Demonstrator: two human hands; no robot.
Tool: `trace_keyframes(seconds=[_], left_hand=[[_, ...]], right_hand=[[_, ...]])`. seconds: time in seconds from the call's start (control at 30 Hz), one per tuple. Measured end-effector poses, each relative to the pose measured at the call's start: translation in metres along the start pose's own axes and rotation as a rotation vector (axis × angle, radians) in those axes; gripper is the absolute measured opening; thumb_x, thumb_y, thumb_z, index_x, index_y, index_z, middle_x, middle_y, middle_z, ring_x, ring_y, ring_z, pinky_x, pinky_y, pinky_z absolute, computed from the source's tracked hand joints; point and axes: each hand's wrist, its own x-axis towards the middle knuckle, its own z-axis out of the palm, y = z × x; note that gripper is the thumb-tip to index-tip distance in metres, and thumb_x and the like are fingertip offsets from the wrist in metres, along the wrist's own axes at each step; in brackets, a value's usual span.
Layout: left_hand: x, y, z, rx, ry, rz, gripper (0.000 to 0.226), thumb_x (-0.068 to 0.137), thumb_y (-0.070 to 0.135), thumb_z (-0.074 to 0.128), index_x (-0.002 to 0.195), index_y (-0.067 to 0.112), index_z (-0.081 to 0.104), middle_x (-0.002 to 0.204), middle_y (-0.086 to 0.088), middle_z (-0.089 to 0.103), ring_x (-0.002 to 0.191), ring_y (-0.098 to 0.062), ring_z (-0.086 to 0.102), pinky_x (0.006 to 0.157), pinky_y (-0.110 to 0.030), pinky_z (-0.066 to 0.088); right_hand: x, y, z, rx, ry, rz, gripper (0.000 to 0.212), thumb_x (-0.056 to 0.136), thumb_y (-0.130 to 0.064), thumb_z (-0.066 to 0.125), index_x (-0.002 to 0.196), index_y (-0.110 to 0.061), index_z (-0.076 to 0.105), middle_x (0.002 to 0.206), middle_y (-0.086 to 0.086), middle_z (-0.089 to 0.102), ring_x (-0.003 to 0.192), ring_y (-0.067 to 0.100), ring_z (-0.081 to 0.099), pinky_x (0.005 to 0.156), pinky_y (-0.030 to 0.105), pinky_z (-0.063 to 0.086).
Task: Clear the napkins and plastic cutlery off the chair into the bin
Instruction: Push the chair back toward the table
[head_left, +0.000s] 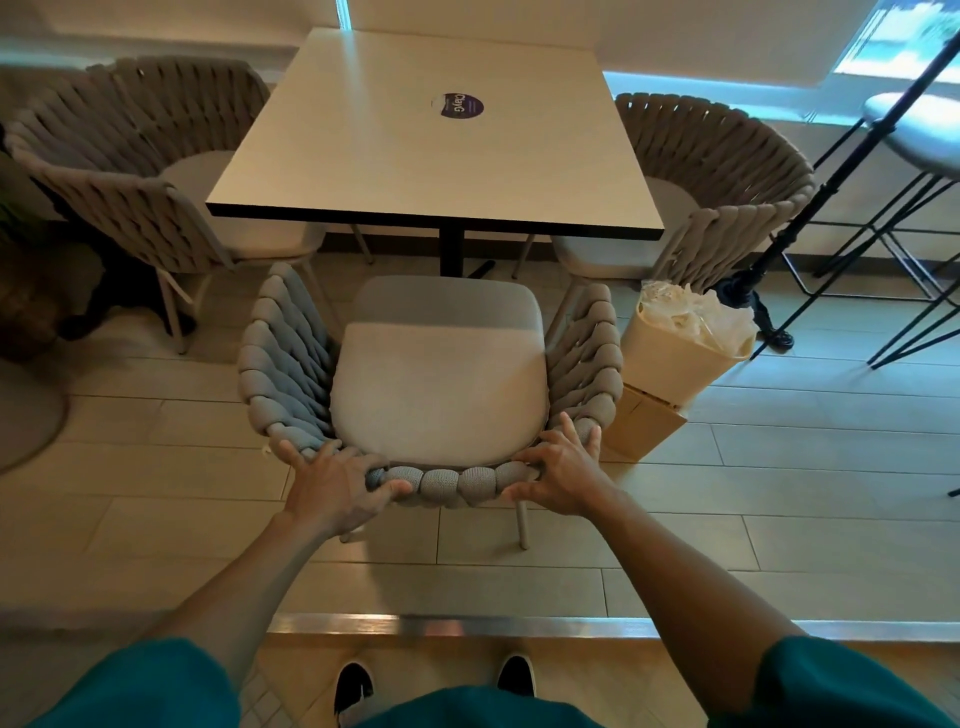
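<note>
A grey woven chair (441, 379) stands in front of me, its back rail nearest to me. Its pale seat cushion is bare; no napkins or cutlery show on it. My left hand (335, 491) grips the woven back rail on the left. My right hand (563, 475) grips the same rail on the right. A cream bin (675, 358) with a clear plastic liner leans to the right of the chair, crumpled white material inside it.
A white square table (436, 156) stands beyond the chair, a round purple sticker (457, 106) on it. Two more woven chairs flank the table. A cardboard box (641, 423) lies under the bin. Black stool legs and a stand are at the right.
</note>
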Motion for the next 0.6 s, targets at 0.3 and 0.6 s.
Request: trace_keyframes(seconds=[0.3, 0.6], left_hand=[[0.019, 0.003, -0.010, -0.022, 0.017, -0.019, 0.064, 0.076, 0.080, 0.038, 0.117, 0.037, 0.061, 0.116, 0.007, 0.065, 0.121, -0.021, 0.046, 0.098, -0.058, 0.018], [0.041, -0.003, -0.010, -0.056, -0.026, -0.034, 0.069, 0.074, 0.082, 0.036, 0.122, 0.037, 0.058, 0.120, 0.005, 0.063, 0.123, -0.021, 0.045, 0.104, -0.060, 0.027]], right_hand=[[0.023, 0.003, -0.009, 0.008, -0.041, 0.032, 0.073, 0.068, -0.079, 0.054, 0.128, -0.039, 0.054, 0.149, 0.003, 0.035, 0.146, 0.032, -0.011, 0.106, 0.067, -0.013], [0.039, 0.006, -0.016, 0.005, -0.050, 0.029, 0.074, 0.069, -0.079, 0.053, 0.131, -0.038, 0.051, 0.150, 0.004, 0.032, 0.146, 0.032, -0.013, 0.105, 0.067, -0.014]])
